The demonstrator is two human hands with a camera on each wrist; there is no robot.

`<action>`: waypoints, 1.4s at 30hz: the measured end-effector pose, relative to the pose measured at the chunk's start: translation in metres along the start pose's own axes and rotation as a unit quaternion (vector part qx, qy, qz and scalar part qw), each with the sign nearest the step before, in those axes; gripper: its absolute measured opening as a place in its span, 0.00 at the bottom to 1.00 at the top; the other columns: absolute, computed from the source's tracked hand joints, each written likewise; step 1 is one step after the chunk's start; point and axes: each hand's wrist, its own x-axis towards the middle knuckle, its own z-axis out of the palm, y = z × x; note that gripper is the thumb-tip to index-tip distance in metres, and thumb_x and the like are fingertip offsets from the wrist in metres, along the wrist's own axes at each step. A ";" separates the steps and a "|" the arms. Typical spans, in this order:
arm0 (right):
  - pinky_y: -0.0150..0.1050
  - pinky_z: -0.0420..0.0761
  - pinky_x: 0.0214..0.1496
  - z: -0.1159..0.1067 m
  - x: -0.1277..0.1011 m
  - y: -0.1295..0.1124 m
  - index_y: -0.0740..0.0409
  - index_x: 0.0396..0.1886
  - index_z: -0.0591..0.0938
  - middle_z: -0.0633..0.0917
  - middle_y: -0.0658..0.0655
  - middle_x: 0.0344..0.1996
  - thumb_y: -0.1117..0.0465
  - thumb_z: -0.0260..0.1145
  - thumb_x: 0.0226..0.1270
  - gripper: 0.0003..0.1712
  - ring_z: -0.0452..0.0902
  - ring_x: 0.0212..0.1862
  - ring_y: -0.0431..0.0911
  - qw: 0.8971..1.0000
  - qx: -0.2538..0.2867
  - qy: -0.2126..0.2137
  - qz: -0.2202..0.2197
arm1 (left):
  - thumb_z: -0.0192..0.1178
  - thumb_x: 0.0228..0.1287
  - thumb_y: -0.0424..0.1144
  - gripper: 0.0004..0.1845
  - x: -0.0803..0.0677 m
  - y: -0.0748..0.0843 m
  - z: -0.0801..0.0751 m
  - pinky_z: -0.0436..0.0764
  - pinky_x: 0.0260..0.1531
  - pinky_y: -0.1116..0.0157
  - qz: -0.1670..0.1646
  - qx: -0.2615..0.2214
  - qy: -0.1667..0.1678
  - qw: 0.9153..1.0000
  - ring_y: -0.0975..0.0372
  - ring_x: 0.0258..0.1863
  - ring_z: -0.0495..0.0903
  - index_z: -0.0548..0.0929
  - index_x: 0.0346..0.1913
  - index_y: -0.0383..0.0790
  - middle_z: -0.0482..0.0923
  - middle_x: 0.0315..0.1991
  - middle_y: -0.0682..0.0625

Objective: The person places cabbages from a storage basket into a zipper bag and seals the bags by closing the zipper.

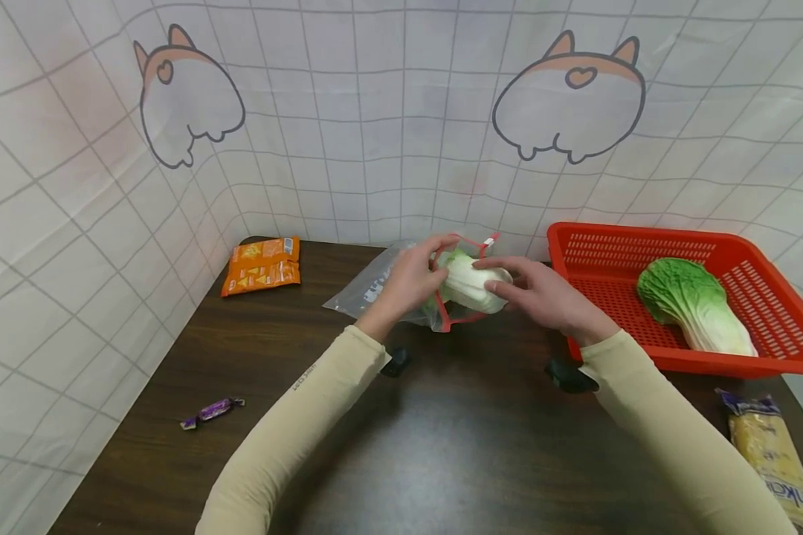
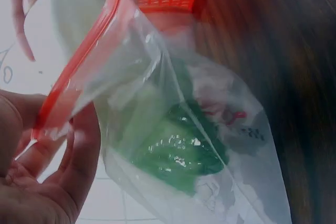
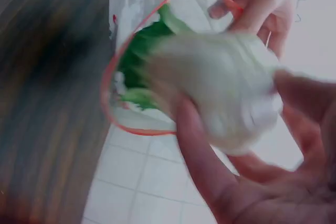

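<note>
Napa cabbage sits half inside a clear zip bag near the far middle of the dark wooden table. The leafy end is dark green and crinkled, already in the bag's body; it shows through the plastic in the left wrist view. The stem end is pale white to cream, smooth and rounded, and protrudes from the bag mouth toward the right. The bag is transparent with a red seal strip round the opening and a small white slider tab at the far corner; faint print is on its side. The mouth is held as an open loop around the cabbage. Left hand: fingers curled over the far rim of the bag mouth, pinching the red strip between thumb and fingers. Right hand: fingers curled round the white stem end, thumb on the opposite side, gripping it. Bag body lies on the table, leaning left and away from the hands. Right of the hands: a red plastic basket holding a second napa cabbage, green leaves at the far end, white base at the near end. Far left: orange snack packet. Near left: small purple wrapped candy. Near right edge: yellow packet, partly cut off.
</note>
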 end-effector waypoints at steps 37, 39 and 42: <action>0.49 0.82 0.48 0.030 0.011 0.008 0.57 0.74 0.65 0.77 0.65 0.58 0.57 0.59 0.74 0.31 0.83 0.48 0.55 0.995 0.078 0.059 0.036 | 0.55 0.60 0.22 0.28 -0.012 0.030 0.010 0.62 0.23 0.70 0.121 0.086 -0.016 0.989 0.62 0.21 0.63 0.77 0.63 0.43 0.83 0.44 0.50; 0.49 0.81 0.51 0.035 0.013 0.011 0.59 0.74 0.64 0.77 0.66 0.58 0.57 0.57 0.75 0.32 0.82 0.48 0.55 0.991 0.107 0.069 0.046 | 0.54 0.61 0.22 0.28 -0.016 0.037 0.013 0.65 0.25 0.70 0.140 0.091 -0.031 0.985 0.62 0.23 0.66 0.77 0.63 0.44 0.82 0.48 0.51; 0.49 0.79 0.55 0.042 0.015 0.014 0.61 0.73 0.64 0.77 0.66 0.58 0.57 0.54 0.77 0.30 0.80 0.49 0.51 0.984 0.146 0.085 0.048 | 0.54 0.63 0.24 0.26 -0.020 0.044 0.015 0.67 0.29 0.70 0.145 0.093 -0.043 0.984 0.62 0.28 0.69 0.77 0.64 0.44 0.80 0.54 0.52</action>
